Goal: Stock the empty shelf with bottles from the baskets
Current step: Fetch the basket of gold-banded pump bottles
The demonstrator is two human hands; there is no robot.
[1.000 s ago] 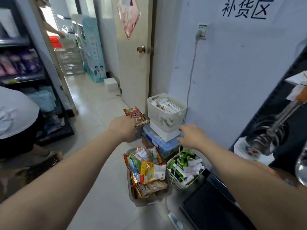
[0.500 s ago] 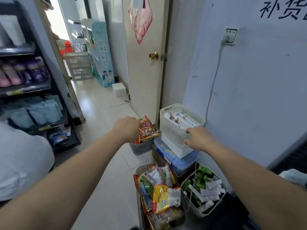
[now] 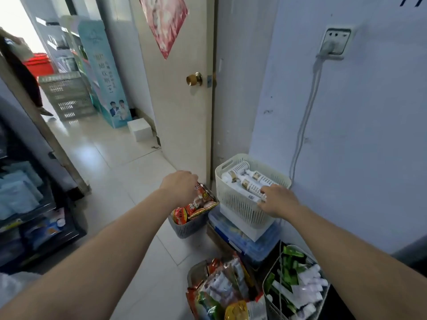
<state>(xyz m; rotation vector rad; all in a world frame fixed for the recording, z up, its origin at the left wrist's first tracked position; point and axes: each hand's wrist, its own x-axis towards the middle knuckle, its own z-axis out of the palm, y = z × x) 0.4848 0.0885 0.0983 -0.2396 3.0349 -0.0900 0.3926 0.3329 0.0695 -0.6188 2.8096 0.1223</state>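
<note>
Head cam: white gold-banded plastic bottles [image 3: 250,184] lie in cream slotted plastic basket [image 3: 242,206]. Right hand [image 3: 278,200] touches them, grip I can't tell. Left hand [image 3: 179,187] over red snack packets [image 3: 198,202], fingers hidden.

My left hand [image 3: 179,188] showed only its back. The fingers curved away beneath it toward the snack packets [image 3: 198,204], so I couldn't tell whether they gripped anything. My right hand [image 3: 278,200] reached the bottles [image 3: 249,181] in the white basket [image 3: 242,209] — pinching one or merely touching, I couldn't tell. The bottle labels were too small to read. The lower edge cut off the snack basket [image 3: 193,272] and the tube basket [image 3: 266,279] — the upper edge, the wall writing [image 3: 413,1].
</note>
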